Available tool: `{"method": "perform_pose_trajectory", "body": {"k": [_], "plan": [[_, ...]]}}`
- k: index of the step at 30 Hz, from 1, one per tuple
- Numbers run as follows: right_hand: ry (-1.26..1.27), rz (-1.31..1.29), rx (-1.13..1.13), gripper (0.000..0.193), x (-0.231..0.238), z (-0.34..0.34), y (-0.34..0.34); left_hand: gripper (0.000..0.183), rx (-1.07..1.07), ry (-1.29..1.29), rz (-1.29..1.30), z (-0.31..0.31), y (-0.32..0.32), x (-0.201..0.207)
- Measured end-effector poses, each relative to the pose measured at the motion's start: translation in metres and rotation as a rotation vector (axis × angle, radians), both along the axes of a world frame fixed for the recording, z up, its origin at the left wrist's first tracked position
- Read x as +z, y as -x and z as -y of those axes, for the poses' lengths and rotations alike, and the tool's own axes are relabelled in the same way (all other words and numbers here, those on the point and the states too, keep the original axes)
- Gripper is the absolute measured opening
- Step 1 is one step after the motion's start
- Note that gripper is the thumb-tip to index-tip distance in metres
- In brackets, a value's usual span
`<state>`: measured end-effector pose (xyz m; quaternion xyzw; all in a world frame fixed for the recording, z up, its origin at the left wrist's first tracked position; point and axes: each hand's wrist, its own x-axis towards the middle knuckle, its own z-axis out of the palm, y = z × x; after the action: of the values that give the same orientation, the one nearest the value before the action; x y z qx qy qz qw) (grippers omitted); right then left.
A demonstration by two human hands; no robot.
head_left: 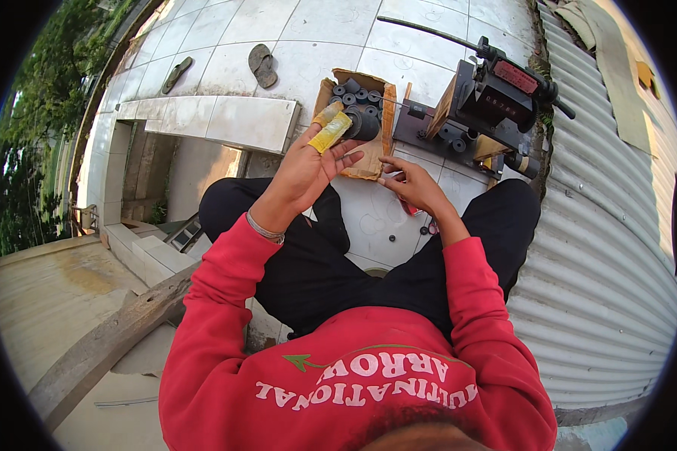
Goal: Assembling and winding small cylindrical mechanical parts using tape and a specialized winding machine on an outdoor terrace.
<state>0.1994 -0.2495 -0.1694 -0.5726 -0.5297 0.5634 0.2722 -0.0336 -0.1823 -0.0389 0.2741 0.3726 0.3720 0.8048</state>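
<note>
My left hand [302, 171], with yellow wraps [329, 134] around two of its fingers, holds a dark spool [364, 125] at its fingertips over a cardboard box [388, 120]. Several smaller black spools [348, 98] lie in the box's far part. By the box's near right corner is my right hand [416, 186], thumb and forefinger curled close together. What they pinch, if anything, is too small to make out. A hand-cranked winding machine [496, 94] with a counter stands right of the box.
A long rod [427, 31] sticks out leftward from the machine. Two sandals [262, 66] lie on the tiled floor [320, 45] beyond a raised ledge [250, 120]. A small black piece [392, 238] sits between my legs. Corrugated sheeting [602, 248] runs along the right.
</note>
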Motion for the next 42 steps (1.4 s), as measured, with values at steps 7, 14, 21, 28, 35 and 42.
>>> {"method": "perform_pose_trajectory", "body": {"k": [7,14,21,28,35,42], "plan": [[0.015,0.019,0.028,0.060,0.001,-0.002,-0.001,0.040,0.006,0.000,0.017,0.000,-0.001,-0.001],[-0.037,0.094,0.030,0.060,-0.004,0.000,0.000,0.041,-0.010,-0.019,0.002,-0.001,-0.001,0.002],[-0.286,0.391,0.048,0.061,-0.034,-0.023,-0.005,0.043,-0.018,-0.015,0.014,-0.005,-0.001,0.004],[-0.646,0.868,-0.171,0.060,-0.055,-0.136,-0.026,0.045,-0.104,-0.065,0.399,-0.010,0.001,-0.001],[-0.164,1.082,-0.027,0.064,-0.083,-0.177,-0.037,0.049,-0.093,-0.222,0.437,-0.011,0.009,0.010],[-0.215,0.781,0.046,0.060,-0.086,-0.211,-0.004,0.042,0.216,-0.202,0.352,-0.018,0.019,0.017]]}}
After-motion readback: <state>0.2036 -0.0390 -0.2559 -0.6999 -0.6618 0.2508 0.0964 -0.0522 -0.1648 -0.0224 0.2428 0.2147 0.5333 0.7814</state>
